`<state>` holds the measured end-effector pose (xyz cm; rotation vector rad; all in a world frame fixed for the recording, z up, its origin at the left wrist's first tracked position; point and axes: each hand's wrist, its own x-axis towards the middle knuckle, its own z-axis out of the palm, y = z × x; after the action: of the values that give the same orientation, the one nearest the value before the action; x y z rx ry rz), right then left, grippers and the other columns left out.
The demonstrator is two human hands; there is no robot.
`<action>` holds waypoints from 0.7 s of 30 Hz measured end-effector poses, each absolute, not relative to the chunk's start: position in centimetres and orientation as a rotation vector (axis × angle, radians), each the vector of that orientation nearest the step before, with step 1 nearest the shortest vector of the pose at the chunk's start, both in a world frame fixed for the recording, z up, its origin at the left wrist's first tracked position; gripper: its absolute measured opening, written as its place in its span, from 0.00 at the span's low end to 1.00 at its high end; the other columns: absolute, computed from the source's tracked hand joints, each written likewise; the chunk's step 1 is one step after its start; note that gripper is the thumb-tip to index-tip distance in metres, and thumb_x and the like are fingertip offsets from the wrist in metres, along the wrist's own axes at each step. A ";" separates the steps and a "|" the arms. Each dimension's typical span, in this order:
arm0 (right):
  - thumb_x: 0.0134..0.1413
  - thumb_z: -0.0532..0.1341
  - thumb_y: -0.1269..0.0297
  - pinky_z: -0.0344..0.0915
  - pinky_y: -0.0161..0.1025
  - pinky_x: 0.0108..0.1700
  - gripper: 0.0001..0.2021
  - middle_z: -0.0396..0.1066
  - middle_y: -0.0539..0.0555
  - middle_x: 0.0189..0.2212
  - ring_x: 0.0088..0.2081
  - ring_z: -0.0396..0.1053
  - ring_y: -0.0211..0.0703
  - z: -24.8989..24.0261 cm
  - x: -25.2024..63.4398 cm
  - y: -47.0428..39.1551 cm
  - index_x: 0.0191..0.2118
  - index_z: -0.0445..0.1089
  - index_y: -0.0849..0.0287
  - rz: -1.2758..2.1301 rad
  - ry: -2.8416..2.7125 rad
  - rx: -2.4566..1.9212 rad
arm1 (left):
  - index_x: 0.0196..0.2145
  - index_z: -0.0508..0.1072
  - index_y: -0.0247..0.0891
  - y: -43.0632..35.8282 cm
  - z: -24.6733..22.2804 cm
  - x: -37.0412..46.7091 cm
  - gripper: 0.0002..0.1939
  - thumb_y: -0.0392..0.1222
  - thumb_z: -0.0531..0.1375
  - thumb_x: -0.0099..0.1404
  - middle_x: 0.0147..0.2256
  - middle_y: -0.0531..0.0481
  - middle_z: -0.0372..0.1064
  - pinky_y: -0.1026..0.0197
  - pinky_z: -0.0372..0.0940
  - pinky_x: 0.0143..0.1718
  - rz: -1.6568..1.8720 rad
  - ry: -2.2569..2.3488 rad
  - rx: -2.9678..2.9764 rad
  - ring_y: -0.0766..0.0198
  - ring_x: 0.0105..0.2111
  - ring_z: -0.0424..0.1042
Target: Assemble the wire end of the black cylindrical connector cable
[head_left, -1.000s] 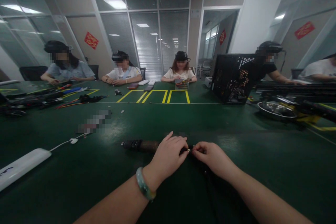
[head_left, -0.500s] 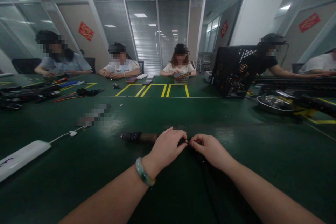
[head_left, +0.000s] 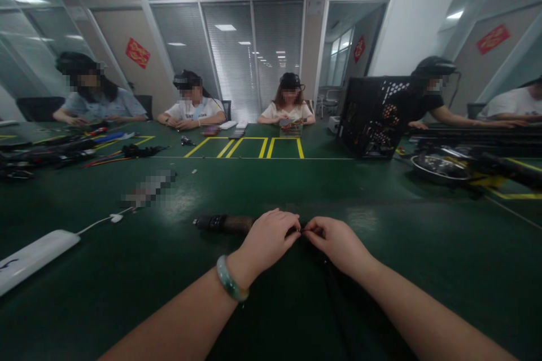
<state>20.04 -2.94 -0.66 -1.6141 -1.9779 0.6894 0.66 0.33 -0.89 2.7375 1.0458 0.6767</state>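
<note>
A dark, cylindrical electric screwdriver (head_left: 237,224) lies crosswise on the green table, its bit end to the left. My left hand (head_left: 273,237), with a green bangle on the wrist, is closed over its rear end and hides that part. Close against those fingertips, my right hand (head_left: 336,240) pinches the end of a thin black cable (head_left: 332,287). The cable runs down toward the near table edge, where it fades into shadow. Between the fingertips a small piece shows, too small to make out clearly.
At left lies a white power strip (head_left: 40,259) with a white cord. Dark cables (head_left: 51,149) are heaped farther left. Across the table stands a black computer case (head_left: 372,118), and a metal bowl (head_left: 440,168) of small parts is at right. Several people sit opposite.
My right hand has come slightly closer to the left, narrowing the gap between the fingertips. The brassy piece seen there earlier is now mostly covered. The view has shifted slightly.
</note>
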 end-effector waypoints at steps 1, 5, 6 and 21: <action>0.58 0.58 0.62 0.59 0.34 0.32 0.07 0.75 0.49 0.31 0.32 0.71 0.39 -0.6 19.9 -3.0 0.37 0.73 0.54 0.640 -1.997 -1.635 | 0.40 0.71 0.42 0.3 -0.9 0.7 0.05 0.39 0.59 0.66 0.47 0.52 0.70 0.47 0.59 0.55 0.672 1.053 2.739 0.58 0.47 0.69; 0.58 0.60 0.62 0.59 0.36 0.37 0.06 0.74 0.50 0.34 0.36 0.70 0.42 -0.4 19.3 -3.0 0.36 0.73 0.54 0.383 -2.092 -1.690 | 0.39 0.70 0.41 0.3 -0.9 0.8 0.04 0.37 0.58 0.65 0.42 0.51 0.71 0.51 0.63 0.49 0.683 1.068 2.727 0.58 0.44 0.70; 0.59 0.59 0.62 0.59 0.36 0.38 0.06 0.74 0.50 0.35 0.37 0.70 0.42 -0.3 19.2 -3.0 0.35 0.73 0.54 0.326 -2.116 -1.689 | 0.39 0.70 0.40 0.3 -0.9 0.8 0.04 0.37 0.58 0.65 0.41 0.51 0.71 0.52 0.63 0.48 0.686 1.067 2.723 0.58 0.43 0.70; 0.61 0.58 0.61 0.62 0.38 0.38 0.09 0.76 0.56 0.36 0.39 0.74 0.49 0.2 18.4 -1.7 0.44 0.71 0.56 0.356 -2.218 -1.891 | 0.38 0.70 0.40 0.1 -1.0 0.7 0.06 0.33 0.58 0.62 0.45 0.49 0.71 0.50 0.62 0.51 0.712 1.035 2.745 0.56 0.47 0.69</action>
<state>18.39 -1.69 0.21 -1.8913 -2.2184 0.3564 0.69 0.13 -0.96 2.7449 1.0355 0.7118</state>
